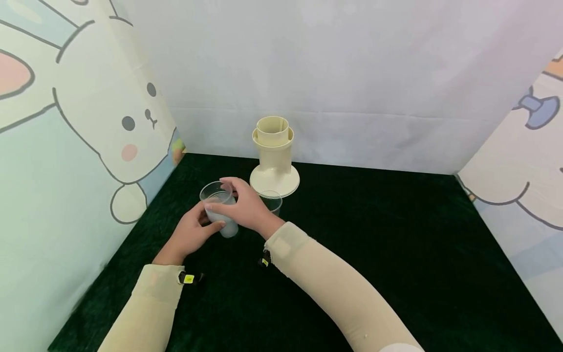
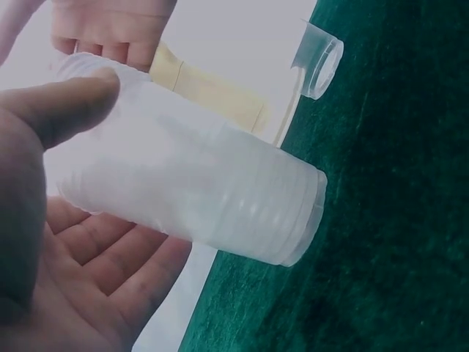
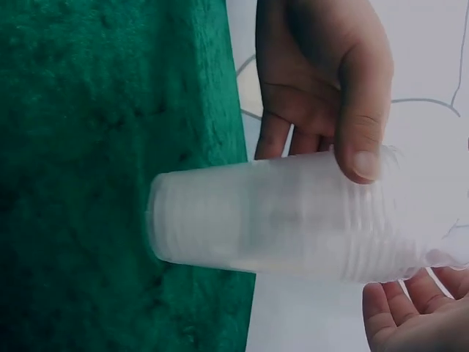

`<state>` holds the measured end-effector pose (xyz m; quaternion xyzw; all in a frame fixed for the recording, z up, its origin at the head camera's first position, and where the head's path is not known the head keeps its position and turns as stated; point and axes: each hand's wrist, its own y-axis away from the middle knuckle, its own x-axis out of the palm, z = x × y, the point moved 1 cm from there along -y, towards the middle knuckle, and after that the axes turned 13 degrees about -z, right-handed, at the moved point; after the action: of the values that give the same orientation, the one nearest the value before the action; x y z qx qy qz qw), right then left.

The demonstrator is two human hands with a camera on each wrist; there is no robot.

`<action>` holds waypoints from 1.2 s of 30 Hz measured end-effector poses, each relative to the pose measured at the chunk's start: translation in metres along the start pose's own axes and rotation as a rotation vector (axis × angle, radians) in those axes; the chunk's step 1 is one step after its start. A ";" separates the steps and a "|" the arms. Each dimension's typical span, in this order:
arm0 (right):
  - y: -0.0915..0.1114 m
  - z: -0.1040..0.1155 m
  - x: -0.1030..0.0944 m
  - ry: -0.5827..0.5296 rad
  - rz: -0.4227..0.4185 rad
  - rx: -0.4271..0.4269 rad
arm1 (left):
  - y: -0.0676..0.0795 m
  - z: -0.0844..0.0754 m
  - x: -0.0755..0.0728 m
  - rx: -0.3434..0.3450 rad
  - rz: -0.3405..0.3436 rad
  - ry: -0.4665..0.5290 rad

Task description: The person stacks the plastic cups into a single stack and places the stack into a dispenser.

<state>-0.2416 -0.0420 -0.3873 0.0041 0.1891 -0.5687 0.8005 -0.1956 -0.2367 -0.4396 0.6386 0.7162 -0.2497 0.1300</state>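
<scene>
A stack of clear plastic cups (image 1: 223, 215) is held upright, slightly tilted, between both hands above the table. My left hand (image 1: 192, 231) grips its lower left side, with the thumb in front; in the left wrist view the fingers spread beside the stack (image 2: 198, 169). My right hand (image 1: 246, 205) grips the upper part near the rim, thumb across the front and fingers behind. In the right wrist view the ribbed stack (image 3: 271, 216) lies between the left hand (image 3: 330, 88) and the right fingers (image 3: 399, 304). A single clear cup (image 1: 273, 201) is partly hidden behind the right hand.
Behind the hands a cream plastic stand (image 1: 275, 159) with an open tube top and wide round base is on the dark green cloth-covered table (image 1: 374, 254). White cloth (image 1: 330, 73) hangs along the back, with cartoon-printed cloth (image 1: 66, 195) at both sides.
</scene>
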 end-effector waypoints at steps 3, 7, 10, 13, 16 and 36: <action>0.002 -0.004 0.003 0.012 -0.002 0.032 | 0.000 0.000 0.000 0.006 0.001 0.000; 0.004 -0.009 0.008 0.035 -0.001 0.076 | 0.000 0.000 0.000 0.018 0.004 0.006; 0.007 -0.013 0.010 0.047 0.001 0.105 | 0.001 0.000 -0.001 0.036 0.003 0.010; 0.010 -0.016 0.010 0.041 0.007 0.129 | 0.001 0.000 -0.001 0.054 0.005 0.027; 0.012 -0.019 0.010 0.029 0.017 0.146 | 0.001 -0.001 -0.002 0.067 0.008 0.048; 0.020 -0.024 0.007 -0.102 0.012 0.159 | 0.000 -0.002 -0.004 0.047 0.025 0.063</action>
<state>-0.2283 -0.0361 -0.4157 0.0395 0.1022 -0.5767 0.8096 -0.1946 -0.2386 -0.4358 0.6581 0.7057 -0.2446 0.0952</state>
